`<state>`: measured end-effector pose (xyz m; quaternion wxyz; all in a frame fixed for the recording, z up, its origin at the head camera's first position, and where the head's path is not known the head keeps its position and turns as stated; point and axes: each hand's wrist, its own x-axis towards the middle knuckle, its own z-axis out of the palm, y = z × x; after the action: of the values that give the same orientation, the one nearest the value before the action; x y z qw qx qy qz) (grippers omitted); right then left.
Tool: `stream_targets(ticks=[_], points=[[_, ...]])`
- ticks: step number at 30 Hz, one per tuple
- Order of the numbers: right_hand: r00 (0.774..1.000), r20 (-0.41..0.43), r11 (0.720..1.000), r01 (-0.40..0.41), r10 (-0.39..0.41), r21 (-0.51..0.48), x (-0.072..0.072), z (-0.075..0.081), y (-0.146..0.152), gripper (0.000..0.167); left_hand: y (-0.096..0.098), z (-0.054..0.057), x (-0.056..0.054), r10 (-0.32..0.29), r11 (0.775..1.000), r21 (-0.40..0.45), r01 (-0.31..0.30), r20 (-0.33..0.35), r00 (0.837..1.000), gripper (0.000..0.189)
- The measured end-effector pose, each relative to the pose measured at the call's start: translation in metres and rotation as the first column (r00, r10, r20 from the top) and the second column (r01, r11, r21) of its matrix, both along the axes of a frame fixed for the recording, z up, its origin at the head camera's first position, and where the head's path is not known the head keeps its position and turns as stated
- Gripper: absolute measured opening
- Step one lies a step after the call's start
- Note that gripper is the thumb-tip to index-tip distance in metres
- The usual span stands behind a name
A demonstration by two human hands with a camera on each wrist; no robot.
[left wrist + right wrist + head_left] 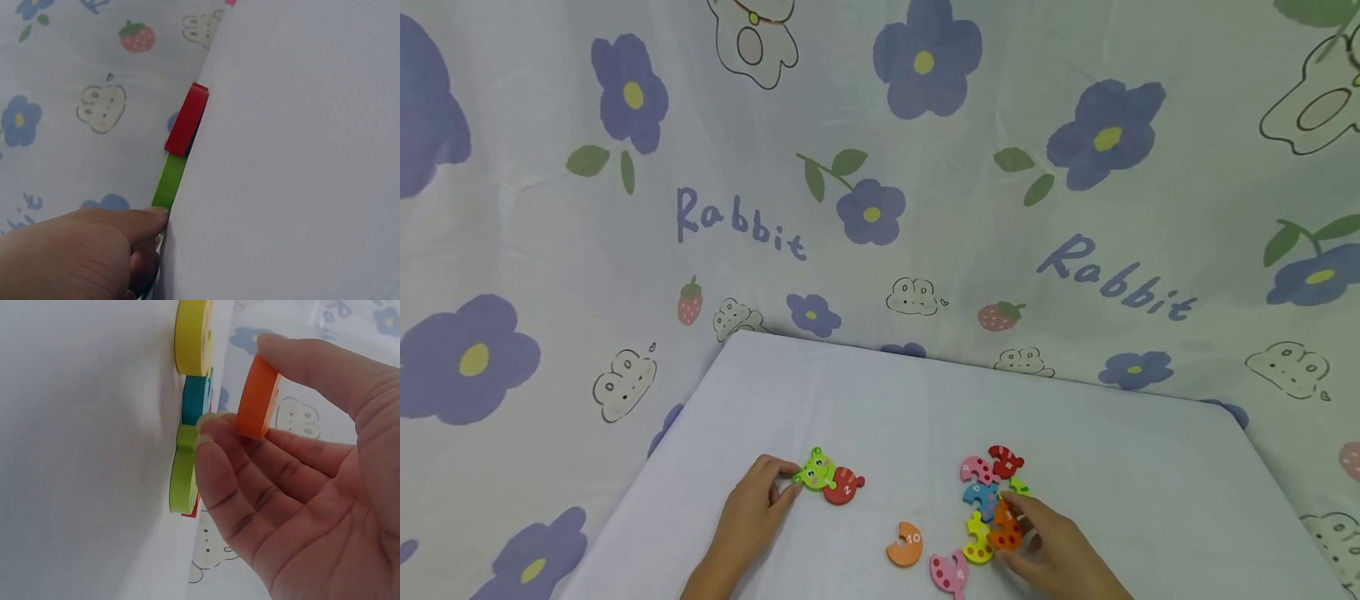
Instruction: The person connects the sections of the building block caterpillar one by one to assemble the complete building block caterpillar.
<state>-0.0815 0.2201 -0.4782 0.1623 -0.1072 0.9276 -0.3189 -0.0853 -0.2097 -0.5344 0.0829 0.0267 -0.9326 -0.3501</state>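
At the left, my left hand (747, 510) pinches the edge of a green caterpillar-head puzzle piece (815, 473) between thumb and index finger. Joined to the head's right side is a red piece numbered 2 (844, 487), its knob pointing right. My right hand (1063, 546) holds an orange puzzle piece with red dots (1004, 533), numbered 3. In the right wrist view that orange piece (257, 397) is tilted and raised off the white surface, with the thumb at one end and fingers at the other. Beneath the right fingers, a green striped piece (1019, 487) is partly covered.
Loose pieces cluster around the right hand: blue (979, 498), yellow (976, 546), pink numbered 9 (976, 468) and red (1006, 463). Nearer the front lie a pink piece (947, 572) and an orange piece numbered 10 (906, 546). A patterned curtain (865, 275) borders the white table (850, 383).
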Motion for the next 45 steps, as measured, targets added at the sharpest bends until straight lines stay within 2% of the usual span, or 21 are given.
stream_targets(ticks=[9, 18, 29, 39, 45], points=[[0.998, -0.059, 1.000, -0.004, 0.003, -0.013, -0.001, 0.001, -0.008, 0.080, -0.001, -0.001, -0.003, -0.003, 1.000, -0.005, 0.003, -0.016, 1.000, 0.024], [0.999, -0.042, 1.000, 0.013, -0.013, -0.011, -0.003, 0.002, -0.017, 0.079, 0.002, 0.000, -0.007, -0.004, 1.000, -0.009, 0.003, -0.059, 0.998, 0.026], [0.999, -0.031, 0.999, -0.017, 0.016, -0.027, -0.001, 0.001, -0.023, 0.079, 0.003, 0.002, -0.002, -0.012, 0.999, -0.033, 0.011, -0.023, 1.000, 0.026], [0.999, -0.040, 0.999, -0.029, 0.027, -0.038, -0.001, -0.001, -0.031, 0.081, 0.001, -0.001, 0.001, -0.005, 1.000, -0.021, 0.004, -0.026, 1.000, 0.026], [0.998, -0.053, 0.998, -0.044, 0.042, -0.040, 0.000, -0.002, -0.039, 0.083, 0.000, -0.004, 0.002, -0.003, 1.000, -0.030, 0.001, -0.071, 0.997, 0.026]])
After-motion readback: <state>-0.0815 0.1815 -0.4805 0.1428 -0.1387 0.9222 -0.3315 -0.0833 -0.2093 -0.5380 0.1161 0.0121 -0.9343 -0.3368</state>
